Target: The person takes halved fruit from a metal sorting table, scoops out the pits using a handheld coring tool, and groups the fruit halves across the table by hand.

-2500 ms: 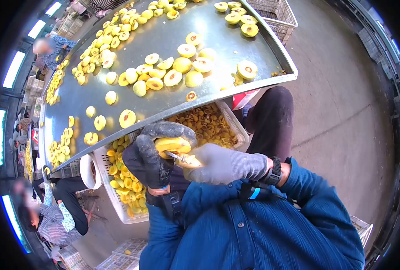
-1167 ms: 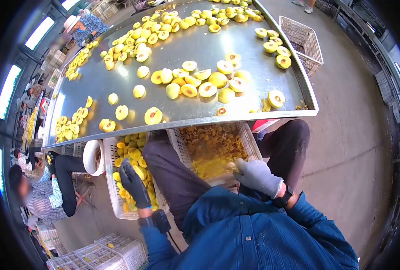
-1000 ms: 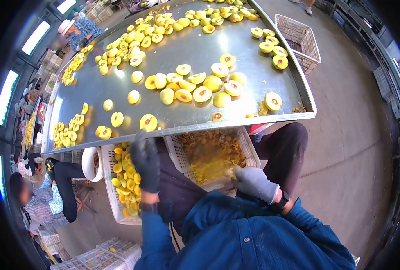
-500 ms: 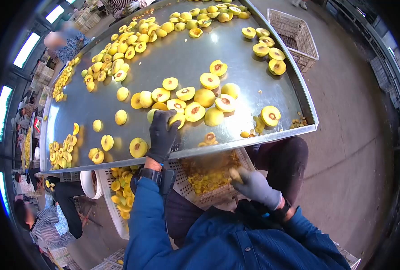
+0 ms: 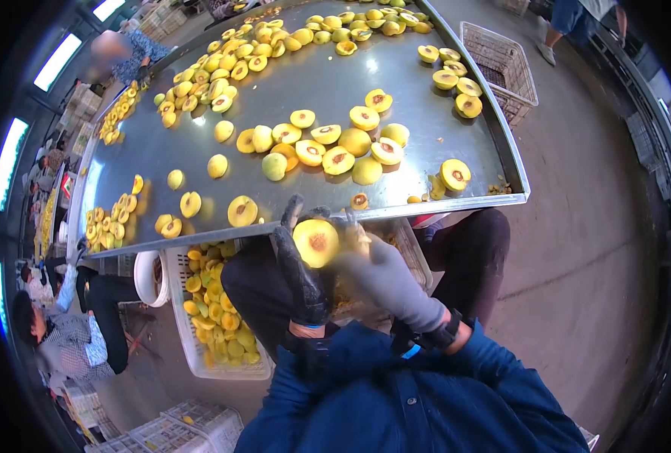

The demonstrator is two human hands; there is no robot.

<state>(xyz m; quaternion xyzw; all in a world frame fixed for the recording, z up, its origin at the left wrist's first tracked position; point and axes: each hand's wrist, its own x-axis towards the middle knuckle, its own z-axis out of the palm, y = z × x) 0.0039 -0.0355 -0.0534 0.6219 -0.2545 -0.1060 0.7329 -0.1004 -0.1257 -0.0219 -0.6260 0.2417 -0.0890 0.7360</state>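
Head view, A: Left hand (image 5: 302,281)?

B: Dark glove, palm up, fingers curled narrowly about a half (image 5: 316,243). Cut face toward the camera, reddish-brown centre.

A: Position of the half?

B: Just off the near edge of the table (image 5: 275,90), above the wearer's lap, between the two hands.

A: Right hand (image 5: 396,281)?

B: Grey glove, motion-blurred, closed around a tool (image 5: 362,240) with a pale handle. It is close by the half's right side; contact, cannot tell. Watch (image 5: 446,332) on that wrist.

A: On the table?

B: Loose cluster of halves (image 5: 338,160) nearest the hands, several cut face up. Longer heap (image 5: 222,72) toward the far side.

A: Below?

B: Crate (image 5: 226,371) of yellow pieces (image 5: 228,313) by the left knee; white bucket (image 5: 148,279) beside it. Second crate (image 5: 418,258) partly hidden behind the right hand.

A: Others?

B: A seated person (image 5: 86,347) at the left; another person (image 5: 135,60) at the table's far left side.
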